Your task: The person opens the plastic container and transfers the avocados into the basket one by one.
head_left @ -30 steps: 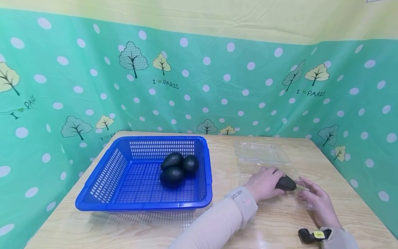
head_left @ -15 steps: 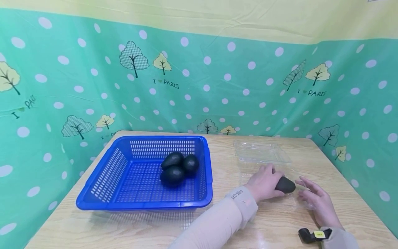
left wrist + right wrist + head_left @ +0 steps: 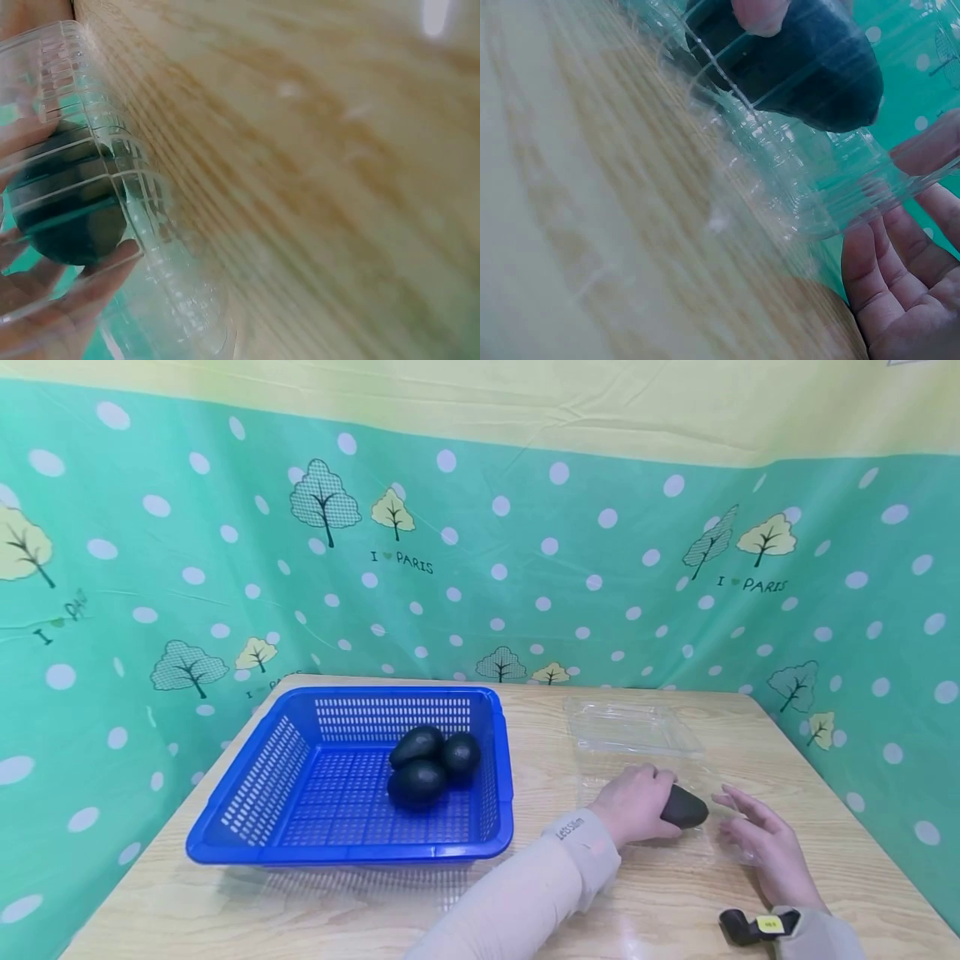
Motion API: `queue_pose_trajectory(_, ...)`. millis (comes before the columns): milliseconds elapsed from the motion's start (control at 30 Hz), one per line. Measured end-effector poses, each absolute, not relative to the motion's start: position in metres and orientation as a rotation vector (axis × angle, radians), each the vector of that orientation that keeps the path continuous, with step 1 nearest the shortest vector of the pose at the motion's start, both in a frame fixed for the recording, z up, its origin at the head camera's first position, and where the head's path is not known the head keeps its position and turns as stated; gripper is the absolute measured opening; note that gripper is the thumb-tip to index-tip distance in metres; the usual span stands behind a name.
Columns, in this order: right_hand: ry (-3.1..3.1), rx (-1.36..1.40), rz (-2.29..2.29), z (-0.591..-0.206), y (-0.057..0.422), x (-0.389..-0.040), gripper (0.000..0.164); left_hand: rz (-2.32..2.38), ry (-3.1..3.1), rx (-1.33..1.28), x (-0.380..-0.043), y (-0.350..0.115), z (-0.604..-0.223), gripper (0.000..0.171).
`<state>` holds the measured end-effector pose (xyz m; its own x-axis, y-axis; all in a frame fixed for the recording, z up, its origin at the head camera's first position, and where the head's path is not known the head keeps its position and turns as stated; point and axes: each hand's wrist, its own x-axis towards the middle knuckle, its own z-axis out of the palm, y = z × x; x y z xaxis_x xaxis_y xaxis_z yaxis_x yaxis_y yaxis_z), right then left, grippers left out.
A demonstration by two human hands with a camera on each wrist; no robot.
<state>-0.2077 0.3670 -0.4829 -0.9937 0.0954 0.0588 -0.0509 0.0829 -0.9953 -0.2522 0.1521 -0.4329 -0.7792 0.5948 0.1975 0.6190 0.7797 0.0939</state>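
Note:
In the head view my left hand [image 3: 633,806] grips a dark avocado [image 3: 686,808] low over the bottom half of a clear plastic clamshell box [image 3: 600,770]. Through the see-through wall in the left wrist view, fingers curl around the avocado [image 3: 71,199]. My right hand [image 3: 768,839] holds the box's right edge; in the right wrist view its fingers [image 3: 900,255] lie outside the clear wall [image 3: 832,202], with one digit on the inner side. I cannot tell whether the avocado touches the box floor.
A blue perforated basket [image 3: 348,858] on the left of the wooden table [image 3: 360,918] holds three dark avocados [image 3: 417,783]. The box's open lid [image 3: 633,727] lies toward the back. A black device with a yellow label [image 3: 757,927] is on the right wrist. A patterned curtain [image 3: 525,568] surrounds the table.
The avocado in my left hand has moved slightly left and lower, and the fingers over it have shifted. My right hand stays at the box edge.

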Motion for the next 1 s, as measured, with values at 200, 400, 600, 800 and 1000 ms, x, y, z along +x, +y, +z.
queue_pose_trajectory(200,-2.262,-0.096,2.031,-0.484,0.368,-0.208,0.051,-0.168,-2.814,-0.913,-0.250,0.152,-0.430,0.061)
queue_pose_trajectory(400,-2.263,-0.095,2.040,-0.484,0.368,-0.208,0.052,-0.185,-2.822,-0.885,-0.248,0.150,-0.423,0.062)
queue_pose_trajectory(600,-2.261,-0.090,2.045,-0.483,0.367,-0.207,0.051,-0.151,-2.785,-0.879,-0.246,0.147,-0.417,0.063)
queue_pose_trajectory(800,-2.297,-0.136,2.038,-0.481,0.366,-0.206,0.056,-0.133,-2.789,-0.867,-0.242,0.143,-0.410,0.067)
queue_pose_trajectory(1000,-2.322,-0.190,2.004,-0.480,0.365,-0.205,0.062,-0.134,-2.779,-0.854,-0.239,0.138,-0.404,0.069)
